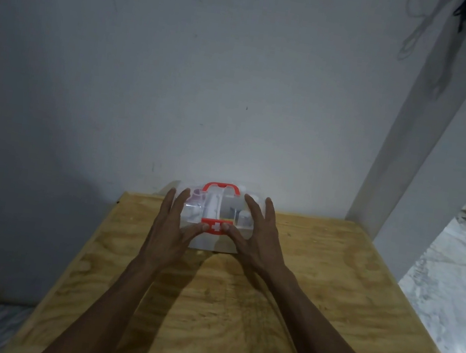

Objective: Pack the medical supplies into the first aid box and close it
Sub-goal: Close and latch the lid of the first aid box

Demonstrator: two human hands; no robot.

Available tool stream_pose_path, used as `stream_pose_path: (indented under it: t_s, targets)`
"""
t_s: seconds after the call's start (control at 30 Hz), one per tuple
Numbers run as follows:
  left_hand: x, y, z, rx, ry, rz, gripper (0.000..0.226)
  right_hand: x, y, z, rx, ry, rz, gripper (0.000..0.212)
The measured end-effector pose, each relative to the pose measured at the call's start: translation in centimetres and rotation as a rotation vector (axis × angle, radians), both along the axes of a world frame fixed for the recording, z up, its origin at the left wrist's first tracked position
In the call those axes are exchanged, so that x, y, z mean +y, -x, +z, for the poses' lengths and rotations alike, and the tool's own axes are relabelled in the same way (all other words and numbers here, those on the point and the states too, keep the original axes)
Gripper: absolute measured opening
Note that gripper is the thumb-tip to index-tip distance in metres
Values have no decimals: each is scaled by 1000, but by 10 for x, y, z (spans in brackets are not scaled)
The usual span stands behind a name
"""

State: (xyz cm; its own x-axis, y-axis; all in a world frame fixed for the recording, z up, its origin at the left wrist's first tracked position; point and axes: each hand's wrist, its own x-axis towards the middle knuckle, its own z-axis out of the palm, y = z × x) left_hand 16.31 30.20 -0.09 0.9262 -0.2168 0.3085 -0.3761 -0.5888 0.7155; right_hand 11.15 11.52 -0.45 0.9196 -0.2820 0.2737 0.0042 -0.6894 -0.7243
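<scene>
Pressing on the red latch [214, 227], both thumbs meet at the front middle of the box [217, 219], which sits at the far edge of the table [316, 279], its long axis running left to right. The left hand [172, 221] spreads its fingers over the left end of the clear lid; the right hand [254, 231] mirrors it on the right end. Neither hand grips anything; the fingers lie splayed and flat against the lid. The latch lies directly under the thumb tips, equally near both hands. Supplies show through the plastic, and the handle [221, 188] lies behind the fingers. Closing looks nearly finished, though whether the latch has caught cannot be told.
</scene>
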Motion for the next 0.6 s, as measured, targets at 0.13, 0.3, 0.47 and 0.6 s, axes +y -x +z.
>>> stream_pose_path:
  t_s: [0.13, 0.3, 0.47, 0.6]
  targets:
    - [0, -12, -7, 1, 16, 10, 95, -3, -10, -2, -3, -24, -1, 88]
    - [4, -32, -8, -17, 18, 18, 92, 0, -28, -1, -13, -39, 13, 88]
    - [12, -51, -9, -26, 22, 17, 87, 8, -42, 0, -16, -66, 7, 84]
    - [13, -61, -9, -38, 18, 23, 84, 10, -51, 3, -19, -75, 13, 82]
